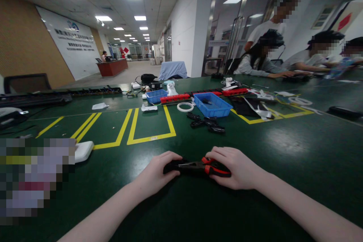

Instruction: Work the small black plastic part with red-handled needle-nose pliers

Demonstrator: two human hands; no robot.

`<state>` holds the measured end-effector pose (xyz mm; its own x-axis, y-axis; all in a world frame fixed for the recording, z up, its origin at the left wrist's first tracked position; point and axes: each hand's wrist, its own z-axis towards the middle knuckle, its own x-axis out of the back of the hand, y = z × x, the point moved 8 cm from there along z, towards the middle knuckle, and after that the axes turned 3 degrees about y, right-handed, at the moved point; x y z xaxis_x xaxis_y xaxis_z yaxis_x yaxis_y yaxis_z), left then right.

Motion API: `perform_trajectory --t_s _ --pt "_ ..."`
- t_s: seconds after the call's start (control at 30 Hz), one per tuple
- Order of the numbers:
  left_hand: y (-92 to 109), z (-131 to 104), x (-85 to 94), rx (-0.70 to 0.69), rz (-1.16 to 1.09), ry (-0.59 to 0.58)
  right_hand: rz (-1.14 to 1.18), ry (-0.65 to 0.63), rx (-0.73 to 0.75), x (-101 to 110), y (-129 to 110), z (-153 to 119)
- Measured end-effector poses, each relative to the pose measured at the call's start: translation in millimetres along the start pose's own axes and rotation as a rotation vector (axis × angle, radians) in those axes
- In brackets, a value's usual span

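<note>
Red-and-black handles of needle-nose pliers [210, 167] lie in the grip of my right hand [231, 166]. The jaws of the pliers point left and reach a dark, elongated part [169, 167]. Around the left end of that part, the fingers and thumb of my left hand [159, 170] are closed. The part is black and its kind is hard to make out; whether the jaws clamp it cannot be told. Both hands are low over the green table [181, 211]. Beyond them lie several black pieces [210, 121] in a loose group.
Farther back stand a blue bin [217, 111] and a smaller blue bin [156, 96]. A white tape roll [185, 107] lies beside red strips [174, 98]. Yellow tape outlines [151, 138] mark the tabletop. A white box [84, 151] sits at left. Co-workers [263, 55] are at the right.
</note>
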<state>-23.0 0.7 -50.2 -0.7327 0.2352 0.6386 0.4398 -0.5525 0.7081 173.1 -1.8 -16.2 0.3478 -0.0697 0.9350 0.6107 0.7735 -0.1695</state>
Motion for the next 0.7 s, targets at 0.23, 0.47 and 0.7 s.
perform_trajectory --t_s 0.23,0.47,0.7 --pt "1.3 0.5 -2.0 -0.002 -0.002 -0.012 -0.001 -0.008 0.001 0.3 -0.7 -1.0" --pt "4.9 1.1 0.0 -0.005 0.004 -0.008 -0.025 0.028 0.007 -6.0 -2.1 -2.7" --pt "8.8 -2.4 -4.0 -0.023 0.069 -0.016 -0.097 0.159 0.107 2.8 -1.3 -4.9"
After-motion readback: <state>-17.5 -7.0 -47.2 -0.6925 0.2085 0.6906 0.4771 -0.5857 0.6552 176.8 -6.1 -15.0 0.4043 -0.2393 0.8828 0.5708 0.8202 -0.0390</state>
